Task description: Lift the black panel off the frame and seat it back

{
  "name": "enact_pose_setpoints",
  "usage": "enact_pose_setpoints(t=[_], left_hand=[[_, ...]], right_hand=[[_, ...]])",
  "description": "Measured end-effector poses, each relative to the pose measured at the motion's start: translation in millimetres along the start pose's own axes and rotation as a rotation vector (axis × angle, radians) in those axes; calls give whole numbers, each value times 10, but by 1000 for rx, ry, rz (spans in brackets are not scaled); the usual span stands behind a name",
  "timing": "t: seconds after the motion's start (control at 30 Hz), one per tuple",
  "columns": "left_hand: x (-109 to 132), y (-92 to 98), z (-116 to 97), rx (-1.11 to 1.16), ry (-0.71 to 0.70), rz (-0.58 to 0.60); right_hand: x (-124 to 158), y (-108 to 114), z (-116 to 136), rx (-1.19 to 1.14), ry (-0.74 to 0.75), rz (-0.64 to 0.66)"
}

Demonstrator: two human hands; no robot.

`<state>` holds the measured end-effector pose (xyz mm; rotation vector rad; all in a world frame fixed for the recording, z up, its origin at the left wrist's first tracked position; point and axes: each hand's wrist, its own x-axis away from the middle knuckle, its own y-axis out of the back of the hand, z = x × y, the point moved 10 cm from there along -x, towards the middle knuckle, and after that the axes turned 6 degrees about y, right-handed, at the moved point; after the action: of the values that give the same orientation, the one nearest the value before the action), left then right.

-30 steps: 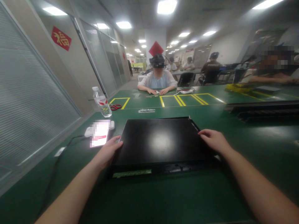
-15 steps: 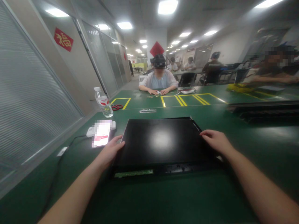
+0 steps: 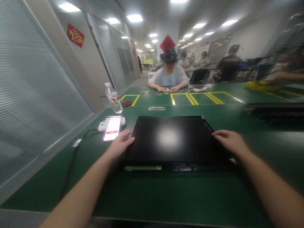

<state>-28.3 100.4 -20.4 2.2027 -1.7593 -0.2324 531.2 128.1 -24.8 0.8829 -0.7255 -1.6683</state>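
A black flat screen panel [image 3: 163, 142] lies in front of me, with a glare spot in its middle. Along its near side a narrow green circuit board strip [image 3: 142, 168] shows. My left hand [image 3: 121, 142] grips the panel's left edge, thumb on top and fingers partly hidden. At the right edge, my right hand [image 3: 229, 139] pinches the panel's rim between thumb and fingers. Another dark edge peeks out behind the panel's far right corner; whether it is a second panel I cannot tell.
Left of the panel lie a lit phone [image 3: 112, 128] and a white plug with a black cable [image 3: 71, 167]. A water bottle [image 3: 114, 98] and red-handled scissors [image 3: 126, 103] stand beyond. Stacked dark panels [image 3: 277, 114] are at right. A person [image 3: 168, 76] sits opposite across the green table [image 3: 180, 199].
The whole view has shifted, so everything appears farther right and slightly higher. Both hands keep their hold on the screen panel's edges.
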Motion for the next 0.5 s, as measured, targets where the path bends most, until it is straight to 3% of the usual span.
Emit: enact_pose_setpoints(t=[0.17, 0.3, 0.5], left_hand=[[-86, -48, 118, -172, -26, 54], [-124, -87, 158, -215, -37, 53], [-151, -113, 186, -249, -57, 55]], right_hand=[[-10, 1, -66, -17, -46, 13], [-25, 5, -75, -55, -30, 5], [24, -5, -129, -105, -134, 12]])
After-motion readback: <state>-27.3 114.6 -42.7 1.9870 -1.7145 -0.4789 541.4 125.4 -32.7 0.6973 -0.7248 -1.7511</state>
